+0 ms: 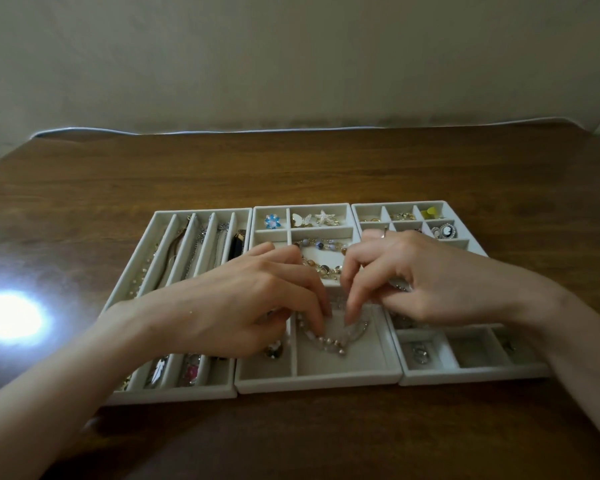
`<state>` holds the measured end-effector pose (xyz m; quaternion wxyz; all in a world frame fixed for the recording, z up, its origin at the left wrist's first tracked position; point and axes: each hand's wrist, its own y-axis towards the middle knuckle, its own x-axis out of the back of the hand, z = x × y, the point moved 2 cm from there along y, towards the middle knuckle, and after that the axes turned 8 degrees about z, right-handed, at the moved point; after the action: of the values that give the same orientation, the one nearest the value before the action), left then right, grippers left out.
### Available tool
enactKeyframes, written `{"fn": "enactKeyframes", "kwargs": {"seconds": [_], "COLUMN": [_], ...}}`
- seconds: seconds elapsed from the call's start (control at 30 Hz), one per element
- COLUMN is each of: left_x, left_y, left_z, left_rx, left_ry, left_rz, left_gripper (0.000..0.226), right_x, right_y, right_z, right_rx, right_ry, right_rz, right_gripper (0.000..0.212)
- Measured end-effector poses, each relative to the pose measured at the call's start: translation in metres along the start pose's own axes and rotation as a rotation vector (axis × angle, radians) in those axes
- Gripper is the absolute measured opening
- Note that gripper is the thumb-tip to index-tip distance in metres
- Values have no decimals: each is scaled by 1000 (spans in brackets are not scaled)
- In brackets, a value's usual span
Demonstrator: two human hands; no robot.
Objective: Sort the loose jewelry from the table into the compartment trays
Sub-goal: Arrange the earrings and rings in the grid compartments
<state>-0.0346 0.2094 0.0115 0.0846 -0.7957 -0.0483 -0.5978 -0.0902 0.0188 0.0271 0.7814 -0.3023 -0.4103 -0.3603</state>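
Head view looks down on three pale trays set edge to edge on a wooden table (291, 168), so every compartment is within reach of both hands. Over the big near compartment of the middle tray (319, 381), the left hand (257, 303) curls its fingertips down and pinches a pearl strand (326, 342). The right hand (409, 278) meets it from the other side and seems to pinch the strand's far end (a glint of something silver under its palm is too hidden to name). Holding it at two points probably lets the strand be laid in a neat curve instead of a heap; its lowest loop already rests on the compartment floor. The left tray (174, 393) has long narrow slots suited to chains, and the right tray (465, 375) has small cells for little pieces. A beaded bracelet (321, 258) lies in the cell just beyond the hands. No loose jewelry shows on the bare wood, so I judge the sorting nearly done.
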Motion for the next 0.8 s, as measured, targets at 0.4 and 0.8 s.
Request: {"fn": "enactKeyframes", "kwargs": {"seconds": [0.4, 0.8], "left_x": [3, 0], "left_y": [-3, -1], "left_z": [1, -1], "left_rx": [43, -6], "left_ry": [130, 17], "left_rz": [23, 38], "left_gripper": [37, 36], "right_x": [-3, -2], "right_y": [2, -1], "right_z": [4, 1], "right_rx": [-5, -23], "right_ry": [-220, -152], "right_rz": [71, 141], "right_gripper": [44, 48]}}
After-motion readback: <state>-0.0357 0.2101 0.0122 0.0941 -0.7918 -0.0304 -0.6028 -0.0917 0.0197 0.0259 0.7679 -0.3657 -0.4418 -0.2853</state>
